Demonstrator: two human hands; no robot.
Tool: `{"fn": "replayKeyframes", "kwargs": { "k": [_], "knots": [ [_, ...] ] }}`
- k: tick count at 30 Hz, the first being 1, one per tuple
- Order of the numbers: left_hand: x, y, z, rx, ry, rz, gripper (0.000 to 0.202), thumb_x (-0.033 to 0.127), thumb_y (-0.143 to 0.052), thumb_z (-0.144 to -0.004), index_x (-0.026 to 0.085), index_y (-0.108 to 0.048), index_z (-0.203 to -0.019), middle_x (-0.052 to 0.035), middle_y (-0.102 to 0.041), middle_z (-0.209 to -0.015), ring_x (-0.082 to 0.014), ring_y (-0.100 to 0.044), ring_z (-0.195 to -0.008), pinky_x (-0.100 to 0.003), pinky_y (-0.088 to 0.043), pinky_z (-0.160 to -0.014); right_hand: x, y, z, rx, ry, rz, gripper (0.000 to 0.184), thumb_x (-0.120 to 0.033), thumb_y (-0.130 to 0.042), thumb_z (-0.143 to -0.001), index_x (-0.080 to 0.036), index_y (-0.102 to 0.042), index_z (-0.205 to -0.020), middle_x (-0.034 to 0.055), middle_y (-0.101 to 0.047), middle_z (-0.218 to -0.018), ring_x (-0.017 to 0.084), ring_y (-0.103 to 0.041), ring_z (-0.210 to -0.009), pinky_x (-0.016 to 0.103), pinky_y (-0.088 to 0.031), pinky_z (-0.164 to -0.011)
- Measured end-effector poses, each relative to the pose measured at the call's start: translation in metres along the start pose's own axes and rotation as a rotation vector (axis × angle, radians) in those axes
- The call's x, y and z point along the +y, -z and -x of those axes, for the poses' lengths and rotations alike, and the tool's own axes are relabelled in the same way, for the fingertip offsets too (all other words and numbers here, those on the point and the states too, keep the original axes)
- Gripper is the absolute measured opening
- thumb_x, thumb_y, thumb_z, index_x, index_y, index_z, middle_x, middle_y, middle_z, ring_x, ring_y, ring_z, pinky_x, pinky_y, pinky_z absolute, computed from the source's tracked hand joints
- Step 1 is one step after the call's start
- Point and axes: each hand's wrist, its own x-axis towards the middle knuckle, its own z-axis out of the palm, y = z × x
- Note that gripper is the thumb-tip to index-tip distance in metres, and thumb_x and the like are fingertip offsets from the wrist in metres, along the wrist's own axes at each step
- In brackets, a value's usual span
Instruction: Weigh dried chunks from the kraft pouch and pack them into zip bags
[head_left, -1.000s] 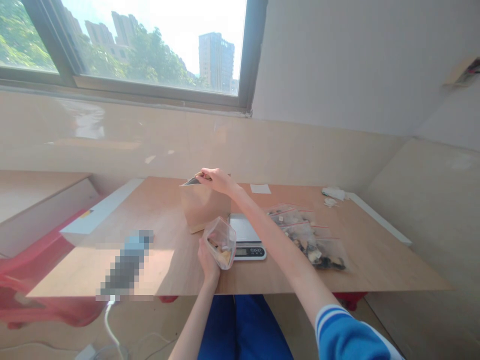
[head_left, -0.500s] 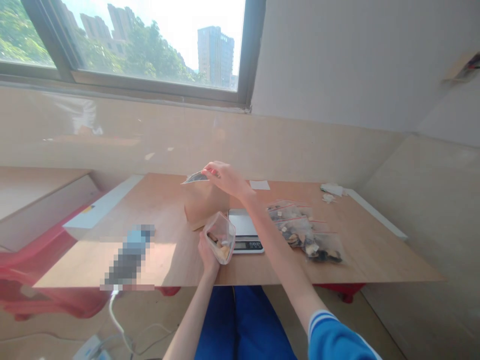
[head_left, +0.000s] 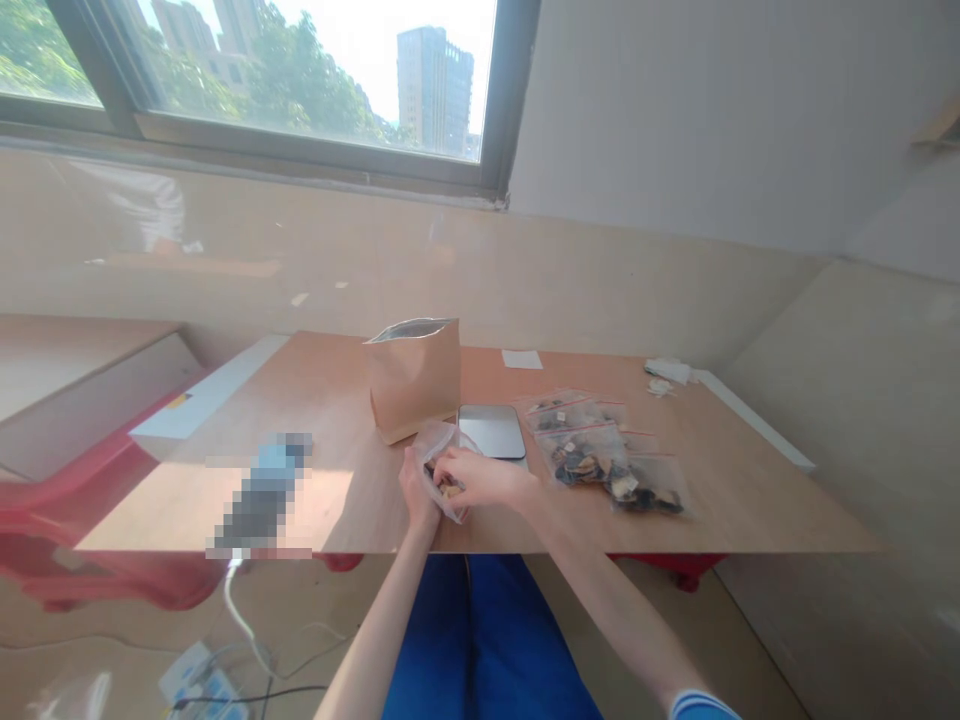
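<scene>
My left hand (head_left: 420,492) is closed around a clear zip bag (head_left: 441,438), tilted with its mouth toward me. Tan and dark dried pieces (head_left: 450,490) lie inside it. My right hand (head_left: 480,478) reaches into the mouth of this bag, fingers bent down among the pieces; whether they grip one is hidden. Just behind stands an upright brown paper pouch (head_left: 416,380), its top gaping and its lining silvery. Partly covered by my right hand, a kitchen scale (head_left: 491,432) with a metal plate sits beside the pouch.
Several filled zip bags (head_left: 592,455) lie to the right on the wooden table (head_left: 720,500). A blurred-out device with a white cable (head_left: 238,610) is at the left. White paper (head_left: 521,359) and white scraps (head_left: 667,372) lie toward the back.
My right hand has come away from the top of the paper pouch, down and toward me, into the zip bag. The left hand still holds that bag. The view has tilted slightly.
</scene>
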Motion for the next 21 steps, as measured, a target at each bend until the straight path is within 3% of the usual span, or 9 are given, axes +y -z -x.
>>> {"fn": "replayKeyframes", "kwargs": {
  "k": [5, 9, 12, 18, 21],
  "knots": [
    [0.000, 0.001, 0.000, 0.025, -0.018, 0.001, 0.035, 0.047, -0.050, -0.077, 0.014, -0.059, -0.066, -0.0002, -0.058, -0.057, -0.0132, -0.053, -0.055, -0.026, -0.042, -0.056, -0.004, 0.009, 0.004, -0.029, -0.116, -0.055, 0.019, 0.000, -0.065, -0.065, -0.014, -0.060, -0.076, -0.0007, -0.057, -0.074, 0.011, -0.050, -0.064, 0.020, -0.034, -0.053],
    [-0.001, 0.000, 0.000, 0.024, -0.020, 0.044, 0.027, 0.041, -0.054, -0.073, 0.015, -0.058, -0.068, 0.0010, -0.059, -0.060, -0.0121, -0.053, -0.055, -0.025, -0.042, -0.056, 0.001, 0.018, 0.000, 0.031, -0.036, -0.191, 0.016, 0.000, -0.059, -0.069, -0.014, -0.060, -0.075, -0.0020, -0.058, -0.072, 0.010, -0.051, -0.063, 0.019, -0.036, -0.054],
    [-0.003, -0.002, 0.001, -0.010, 0.001, 0.088, 0.031, 0.045, -0.052, -0.073, 0.015, -0.057, -0.068, 0.0007, -0.058, -0.059, -0.0127, -0.053, -0.052, -0.026, -0.042, -0.054, 0.005, 0.023, -0.010, 0.052, 0.025, -0.224, 0.019, -0.001, -0.049, -0.074, -0.015, -0.060, -0.067, -0.0028, -0.057, -0.063, 0.009, -0.051, -0.057, 0.020, -0.038, -0.056],
    [-0.004, -0.003, 0.000, -0.029, -0.010, 0.117, 0.033, 0.044, -0.052, -0.072, 0.014, -0.064, -0.078, -0.0033, -0.066, -0.070, -0.0164, -0.061, -0.065, -0.028, -0.046, -0.063, 0.011, 0.009, -0.035, 0.278, 0.080, 0.006, 0.022, -0.006, -0.051, -0.077, -0.017, -0.059, -0.060, 0.0007, -0.063, -0.066, 0.014, -0.055, -0.070, 0.029, -0.040, -0.081],
    [-0.007, -0.001, -0.004, -0.008, -0.027, 0.092, 0.028, 0.040, -0.053, -0.072, 0.015, -0.064, -0.075, -0.0019, -0.065, -0.070, -0.0158, -0.061, -0.068, -0.027, -0.045, -0.066, 0.015, 0.000, -0.041, 0.351, 0.040, 0.033, 0.021, -0.010, -0.053, -0.078, -0.017, -0.058, -0.059, 0.0049, -0.063, -0.071, 0.019, -0.055, -0.078, 0.033, -0.039, -0.084]
  ]
}}
